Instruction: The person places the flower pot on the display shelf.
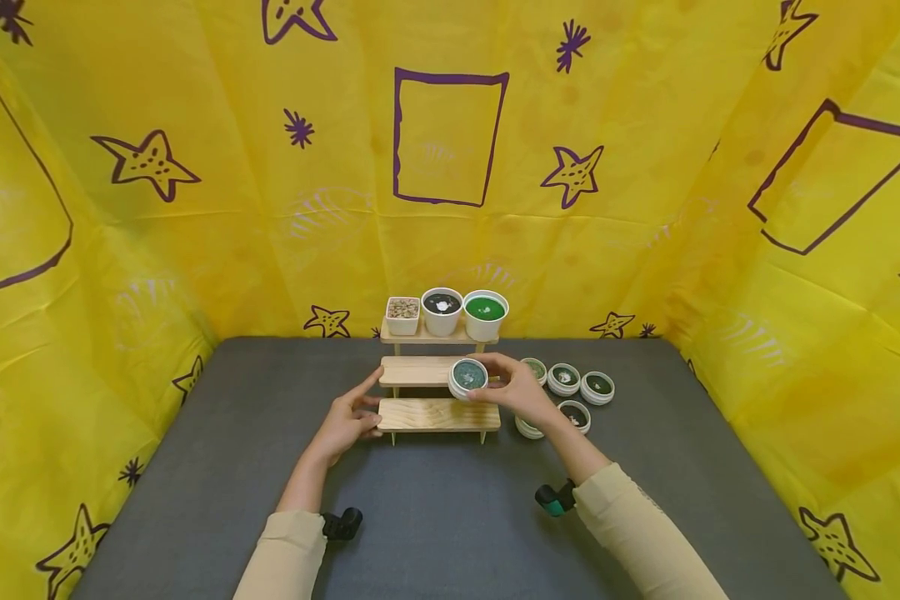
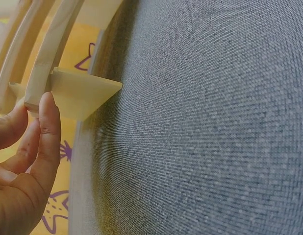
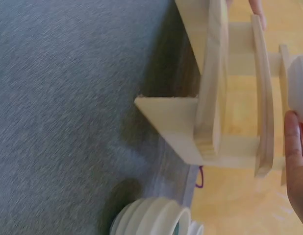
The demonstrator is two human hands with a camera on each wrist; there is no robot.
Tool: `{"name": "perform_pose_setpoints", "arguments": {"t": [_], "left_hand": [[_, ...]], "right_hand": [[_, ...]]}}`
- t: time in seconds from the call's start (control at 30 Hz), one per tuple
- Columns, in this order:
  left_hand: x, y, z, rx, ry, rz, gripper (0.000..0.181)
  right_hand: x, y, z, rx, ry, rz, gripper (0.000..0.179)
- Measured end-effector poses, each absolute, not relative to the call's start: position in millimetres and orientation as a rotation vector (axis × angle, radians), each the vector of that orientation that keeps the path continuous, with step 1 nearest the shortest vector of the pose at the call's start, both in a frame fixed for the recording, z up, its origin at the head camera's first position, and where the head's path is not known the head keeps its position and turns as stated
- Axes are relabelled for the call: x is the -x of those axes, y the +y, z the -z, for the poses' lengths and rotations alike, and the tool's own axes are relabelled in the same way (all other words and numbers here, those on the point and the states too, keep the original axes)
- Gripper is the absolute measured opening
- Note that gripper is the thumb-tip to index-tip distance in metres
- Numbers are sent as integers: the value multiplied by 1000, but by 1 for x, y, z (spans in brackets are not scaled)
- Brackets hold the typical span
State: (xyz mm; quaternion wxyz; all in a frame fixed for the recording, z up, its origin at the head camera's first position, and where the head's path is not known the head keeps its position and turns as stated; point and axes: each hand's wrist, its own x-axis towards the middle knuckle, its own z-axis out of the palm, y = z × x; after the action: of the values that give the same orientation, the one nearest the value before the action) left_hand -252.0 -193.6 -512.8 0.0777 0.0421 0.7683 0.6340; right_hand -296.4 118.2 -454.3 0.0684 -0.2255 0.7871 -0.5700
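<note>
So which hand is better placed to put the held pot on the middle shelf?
Probably the right hand: it holds the pot near the middle shelf, while the left hand grips the stand by its left end and would have to let go.

No lettering, brand or number can be read. The yellow cloth beyond the right fingers bears only drawn signs: purple starfish, spiky bursts and four-sided outlines. Nearer the wearer than those fingers, the right sleeve shows a faint marking, too small to read.
</note>
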Motion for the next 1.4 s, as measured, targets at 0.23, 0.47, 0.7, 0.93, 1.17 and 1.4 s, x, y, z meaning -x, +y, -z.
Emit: {"name": "perform_pose_setpoints", "arguments": {"t": [0.23, 0.47, 0.7, 0.93, 1.17, 1.4], "left_hand": [[253, -192, 514, -114, 2303, -1899, 82], [253, -194, 512, -131, 2281, -1929, 82], [252, -194, 512, -149, 2282, -1920, 82], [252, -193, 513, -131, 2298, -1916, 82], [253, -193, 513, -113, 2287, -1907, 82], [254, -194, 513, -126, 2287, -1903, 83]], "right_hand": [[298, 105, 451, 643, 2376, 1727, 57], [299, 87, 452, 578, 2362, 1748, 58], [305, 68, 456, 620, 2362, 1752, 57], [308, 49, 456, 631, 2411, 1748, 55], [309, 34, 460, 626, 2424, 1752, 54], [310, 24, 459, 598, 2444, 1761, 52]]}}
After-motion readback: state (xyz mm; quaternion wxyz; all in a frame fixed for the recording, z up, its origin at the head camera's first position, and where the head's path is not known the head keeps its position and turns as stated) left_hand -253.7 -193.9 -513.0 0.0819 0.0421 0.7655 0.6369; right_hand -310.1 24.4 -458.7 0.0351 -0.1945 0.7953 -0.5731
